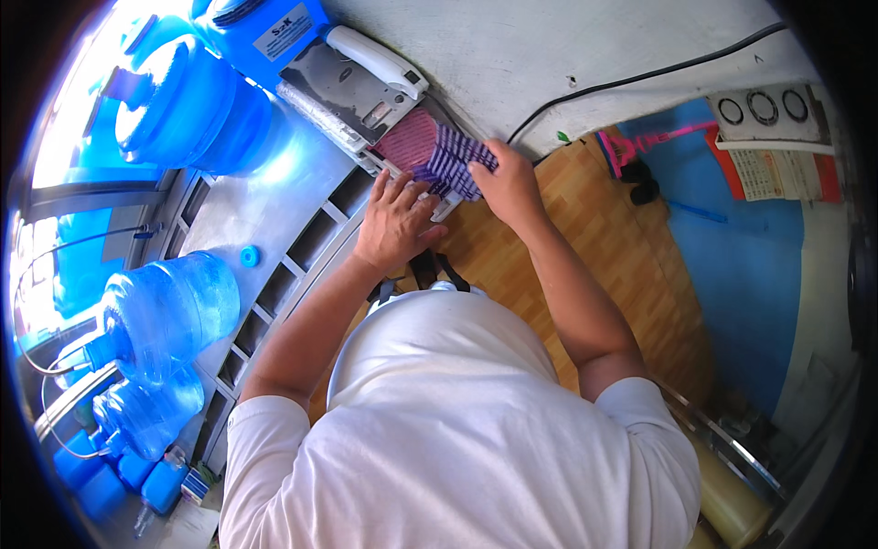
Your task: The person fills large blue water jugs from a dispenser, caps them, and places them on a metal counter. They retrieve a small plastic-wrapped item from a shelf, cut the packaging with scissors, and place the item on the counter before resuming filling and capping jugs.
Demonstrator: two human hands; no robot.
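My right hand (513,180) pinches the edge of a purple-and-white checked cloth (454,156) between thumb and fingers. The cloth is bunched over the end of a metal counter. My left hand (396,223) lies palm down at the counter's edge with its fingers apart. Its fingertips reach the near side of the cloth; how firmly they touch cannot be told. Beside the checked cloth is a reddish ridged surface (410,139), partly covered by it. A worn grey metal plate (346,89) adjoins that surface, and a long white appliance (374,60) lies along its far side.
Large blue water bottles (185,113) stand on the metal counter (274,185) at left, near a clear water jug (171,316) and a blue cap (250,256). A black cable (638,71) runs along the white wall (521,55). A pink-handled tool (658,139) is at right.
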